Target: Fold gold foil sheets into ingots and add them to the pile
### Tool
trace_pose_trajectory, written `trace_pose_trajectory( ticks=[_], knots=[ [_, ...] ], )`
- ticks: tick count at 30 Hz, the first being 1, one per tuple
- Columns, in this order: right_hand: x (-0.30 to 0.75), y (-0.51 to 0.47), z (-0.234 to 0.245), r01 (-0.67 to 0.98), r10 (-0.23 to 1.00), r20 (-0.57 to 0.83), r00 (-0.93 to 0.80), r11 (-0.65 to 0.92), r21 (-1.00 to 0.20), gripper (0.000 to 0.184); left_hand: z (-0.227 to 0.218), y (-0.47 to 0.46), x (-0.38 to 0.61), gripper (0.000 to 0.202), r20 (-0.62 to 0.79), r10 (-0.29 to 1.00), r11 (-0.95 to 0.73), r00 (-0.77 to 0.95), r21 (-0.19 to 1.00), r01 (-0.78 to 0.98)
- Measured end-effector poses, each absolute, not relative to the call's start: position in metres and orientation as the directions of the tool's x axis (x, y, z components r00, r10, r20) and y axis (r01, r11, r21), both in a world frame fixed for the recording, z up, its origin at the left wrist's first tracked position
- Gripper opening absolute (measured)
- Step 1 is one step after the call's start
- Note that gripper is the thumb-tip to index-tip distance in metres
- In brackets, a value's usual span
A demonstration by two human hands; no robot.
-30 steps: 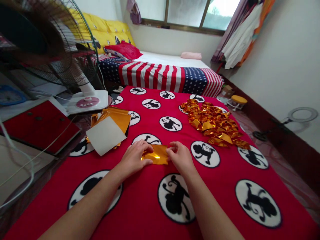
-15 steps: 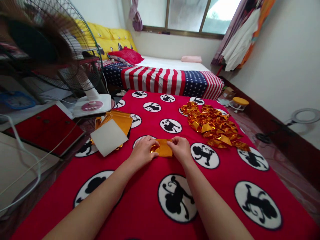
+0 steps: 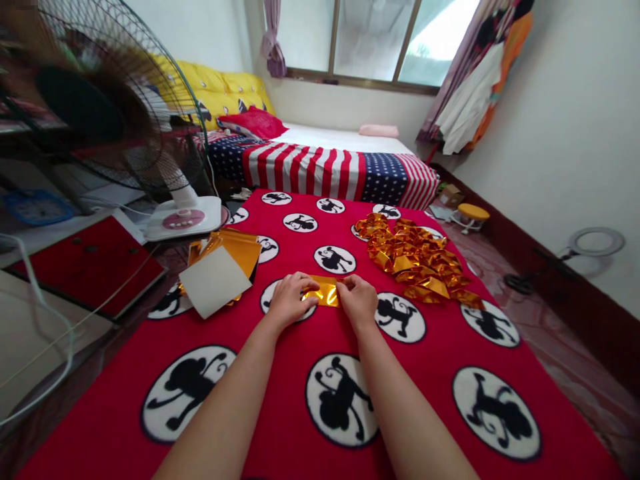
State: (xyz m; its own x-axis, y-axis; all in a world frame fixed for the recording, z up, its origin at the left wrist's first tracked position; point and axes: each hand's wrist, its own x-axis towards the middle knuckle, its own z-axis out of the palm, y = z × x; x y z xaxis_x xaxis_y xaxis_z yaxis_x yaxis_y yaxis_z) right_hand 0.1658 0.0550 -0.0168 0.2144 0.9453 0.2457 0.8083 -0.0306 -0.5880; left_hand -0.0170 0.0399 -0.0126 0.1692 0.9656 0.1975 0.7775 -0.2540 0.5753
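A shiny gold foil paper (image 3: 326,292), folded into a narrow strip, lies in front of me on the red cloth (image 3: 280,413) with monkey prints. My left hand (image 3: 293,298) grips its left end between thumb and curled fingers. At the opposite end, my right hand (image 3: 357,298) pinches the strip. To the left is a stack of gold foil sheets (image 3: 240,247), with one sheet's pale side (image 3: 216,282) facing up on top. A pile of folded gold foil pieces (image 3: 415,260) sits to the right of my hands.
An electric fan (image 3: 185,213) stands at the left beside a dark red box (image 3: 87,257). Beyond the cloth is a bed (image 3: 320,167) with a flag-patterned cover. A yellow stool (image 3: 473,212) and a ring light (image 3: 597,241) are along the right wall.
The foil paper looks narrower from front to back and shinier now, with both hands still at its ends. The camera view has shifted slightly.
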Motion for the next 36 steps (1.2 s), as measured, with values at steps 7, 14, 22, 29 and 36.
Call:
trace_pose_trajectory(
  ticks=[7, 14, 22, 29, 36],
  knots=[
    [0.166, 0.055, -0.017, 0.81, 0.934, 0.281, 0.223, -0.017, -0.586, 0.016, -0.014, 0.039, -0.014, 0.02, 0.25, 0.958, -0.264, 0.143, 0.563, 0.783],
    [0.165, 0.054, -0.016, 0.809, 0.93, 0.273, 0.245, -0.041, -0.586, 0.014, -0.015, 0.039, -0.011, 0.016, 0.273, 0.955, -0.253, 0.114, 0.556, 0.792],
    [0.163, 0.054, -0.017, 0.807, 0.93, 0.269, 0.25, -0.046, -0.589, 0.013, -0.016, 0.039, -0.008, 0.011, 0.306, 0.947, -0.254, 0.092, 0.546, 0.798],
    [0.163, 0.054, -0.015, 0.827, 0.936, 0.259, 0.237, -0.055, -0.559, 0.014, -0.011, 0.034, 0.0, 0.028, 0.397, 0.895, -0.373, 0.204, 0.413, 0.831],
    [0.161, 0.053, -0.014, 0.833, 0.935, 0.255, 0.246, -0.07, -0.548, 0.016, -0.015, 0.036, 0.001, 0.037, 0.266, 0.925, -0.368, 0.269, 0.459, 0.809]
  ],
)
